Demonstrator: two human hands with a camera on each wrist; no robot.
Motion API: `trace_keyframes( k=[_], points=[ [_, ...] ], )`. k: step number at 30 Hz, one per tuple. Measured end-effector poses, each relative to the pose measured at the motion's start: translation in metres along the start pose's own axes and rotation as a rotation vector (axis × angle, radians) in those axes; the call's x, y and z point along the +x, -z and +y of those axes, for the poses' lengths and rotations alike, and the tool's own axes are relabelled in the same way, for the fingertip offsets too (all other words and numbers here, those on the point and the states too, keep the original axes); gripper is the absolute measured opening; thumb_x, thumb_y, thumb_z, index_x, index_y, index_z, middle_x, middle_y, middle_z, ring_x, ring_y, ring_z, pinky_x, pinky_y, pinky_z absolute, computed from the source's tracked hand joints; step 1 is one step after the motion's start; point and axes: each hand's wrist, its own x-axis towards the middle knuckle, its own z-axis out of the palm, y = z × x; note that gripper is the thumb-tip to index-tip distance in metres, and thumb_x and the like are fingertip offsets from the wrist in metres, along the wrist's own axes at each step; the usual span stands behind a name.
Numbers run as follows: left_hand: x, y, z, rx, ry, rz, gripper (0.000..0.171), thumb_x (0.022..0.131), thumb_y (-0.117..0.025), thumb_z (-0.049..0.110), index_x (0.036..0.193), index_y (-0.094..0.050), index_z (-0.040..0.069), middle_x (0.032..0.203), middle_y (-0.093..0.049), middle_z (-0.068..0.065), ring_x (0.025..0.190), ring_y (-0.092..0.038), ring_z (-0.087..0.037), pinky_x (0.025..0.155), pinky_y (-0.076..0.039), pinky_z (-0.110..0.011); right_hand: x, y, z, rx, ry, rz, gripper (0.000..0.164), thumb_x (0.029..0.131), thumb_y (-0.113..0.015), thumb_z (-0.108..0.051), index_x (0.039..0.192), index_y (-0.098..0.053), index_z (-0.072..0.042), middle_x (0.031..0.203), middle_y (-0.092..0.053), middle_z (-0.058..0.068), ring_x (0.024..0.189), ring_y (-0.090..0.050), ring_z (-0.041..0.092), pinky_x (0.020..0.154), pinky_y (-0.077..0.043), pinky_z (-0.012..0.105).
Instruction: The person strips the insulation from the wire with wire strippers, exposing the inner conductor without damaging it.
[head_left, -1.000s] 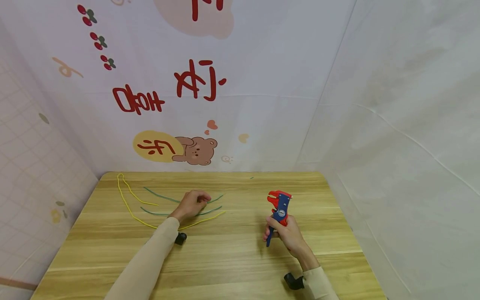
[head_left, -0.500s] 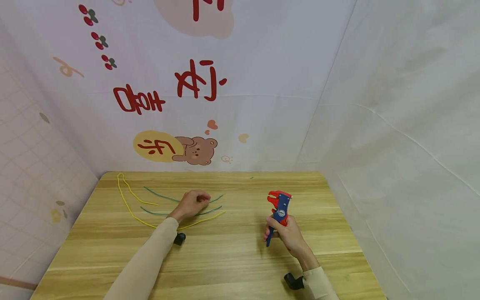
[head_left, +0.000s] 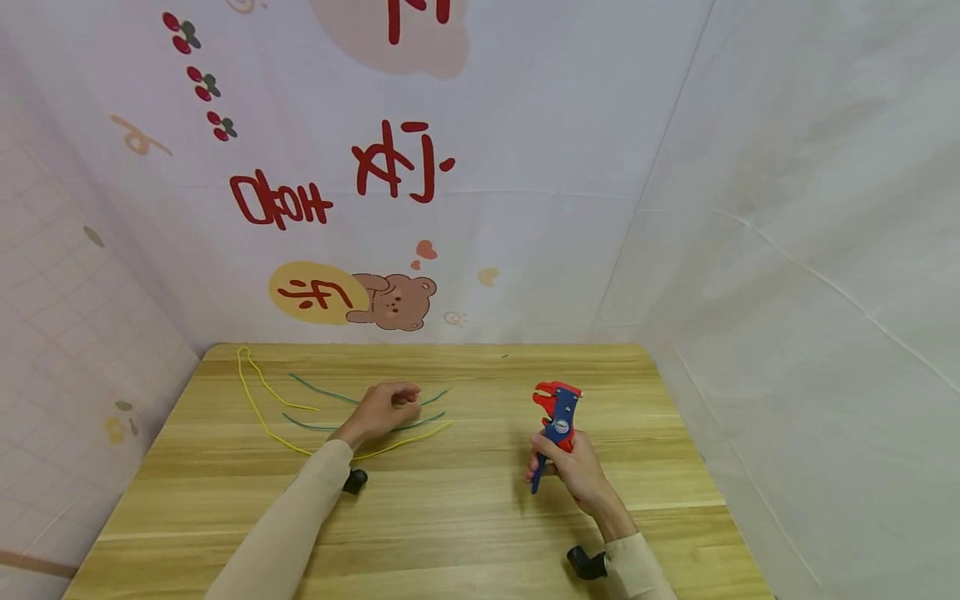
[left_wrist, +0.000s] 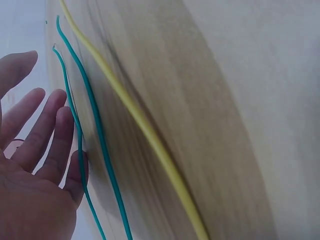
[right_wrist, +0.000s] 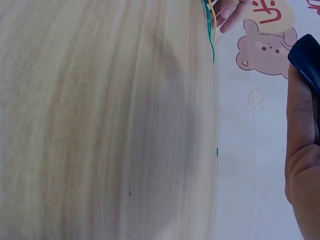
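In the head view, my left hand (head_left: 381, 412) is over two green wires (head_left: 324, 391) lying on the table. Seen from the left wrist, that hand (left_wrist: 42, 185) has loosely bent, spread fingers beside the nearer green strand (left_wrist: 81, 135), pinching nothing. A longer yellow wire (head_left: 262, 417) curves around the green ones, its far end looped back. My right hand (head_left: 583, 477) grips a red and blue wire stripper (head_left: 561, 421), jaws facing away from me. Only the dark end of its handle (right_wrist: 306, 57) shows in the right wrist view.
A tiny green wire scrap (head_left: 505, 357) lies near the back edge of the wooden table (head_left: 465, 517). White cloth walls (head_left: 525, 250) with printed drawings stand behind and at both sides. Tiny green specks (right_wrist: 130, 193) dot the tabletop.
My left hand's fingers have parted slightly over the green wires. The right hand and wire stripper stay practically still; the wires lie as before.
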Motion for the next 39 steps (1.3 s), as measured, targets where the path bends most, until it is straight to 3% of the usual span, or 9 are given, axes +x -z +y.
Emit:
trace_keyframes(
  k=[6,11,17,23,27,33,39],
  points=[
    [-0.008,0.004,0.001,-0.012,-0.004,0.0,0.053,0.11,-0.075,0.021,0.156,-0.062,-0.004,0.155,-0.068,-0.027,0.145,-0.066,-0.048,0.122,-0.053,-0.062,-0.001,-0.001,0.0,0.001,-0.007,-0.002,0.02,0.117,-0.065,-0.025,0.111,-0.065,-0.005,0.084,-0.074,0.003,0.076,-0.078,0.019,0.08,-0.072,0.047],
    [-0.014,0.007,0.004,-0.015,-0.003,0.003,0.057,0.112,-0.074,0.023,0.16,-0.059,-0.001,0.161,-0.064,-0.025,0.148,-0.063,-0.05,0.124,-0.05,-0.064,-0.002,0.0,0.001,-0.001,-0.011,-0.006,0.024,0.116,-0.067,-0.029,0.113,-0.064,-0.005,0.085,-0.074,0.002,0.077,-0.079,0.02,0.082,-0.072,0.046],
    [-0.023,0.011,0.005,0.03,-0.026,0.022,0.056,0.111,-0.075,0.024,0.16,-0.06,0.001,0.161,-0.065,-0.022,0.146,-0.066,-0.049,0.12,-0.053,-0.066,-0.002,0.001,0.003,0.005,-0.02,0.012,0.041,0.116,-0.067,-0.028,0.119,-0.058,0.011,0.085,-0.075,0.003,0.079,-0.081,0.023,0.083,-0.072,0.047],
    [-0.032,0.013,0.005,0.081,-0.052,0.046,0.052,0.111,-0.076,0.023,0.158,-0.064,0.004,0.158,-0.068,-0.018,0.144,-0.067,-0.045,0.119,-0.053,-0.068,-0.003,0.001,0.004,0.02,-0.026,0.017,0.025,0.118,-0.062,-0.02,0.118,-0.06,0.005,0.085,-0.075,0.002,0.08,-0.081,0.023,0.083,-0.072,0.048],
    [-0.037,0.015,0.005,0.108,-0.053,0.059,0.05,0.11,-0.077,0.022,0.156,-0.066,0.004,0.156,-0.07,-0.017,0.142,-0.068,-0.043,0.12,-0.051,-0.068,-0.003,0.001,0.005,0.031,-0.035,0.02,0.027,0.118,-0.062,-0.019,0.118,-0.059,0.008,0.084,-0.075,0.002,0.079,-0.081,0.022,0.083,-0.072,0.047],
    [-0.042,0.016,0.006,0.14,-0.101,0.075,0.046,0.107,-0.08,0.018,0.149,-0.07,0.0,0.149,-0.074,-0.019,0.14,-0.069,-0.044,0.119,-0.053,-0.068,-0.003,0.001,0.005,0.027,-0.028,0.018,0.016,0.118,-0.061,-0.018,0.116,-0.062,-0.002,0.085,-0.076,0.002,0.08,-0.081,0.022,0.084,-0.072,0.047],
    [-0.048,0.017,0.002,0.16,-0.134,0.093,0.04,0.106,-0.082,0.015,0.142,-0.075,-0.001,0.143,-0.078,-0.017,0.137,-0.071,-0.043,0.117,-0.054,-0.066,-0.003,0.0,0.005,0.022,-0.016,0.009,0.014,0.118,-0.06,-0.016,0.117,-0.062,-0.002,0.086,-0.075,0.002,0.081,-0.082,0.023,0.084,-0.072,0.048]
  ],
)
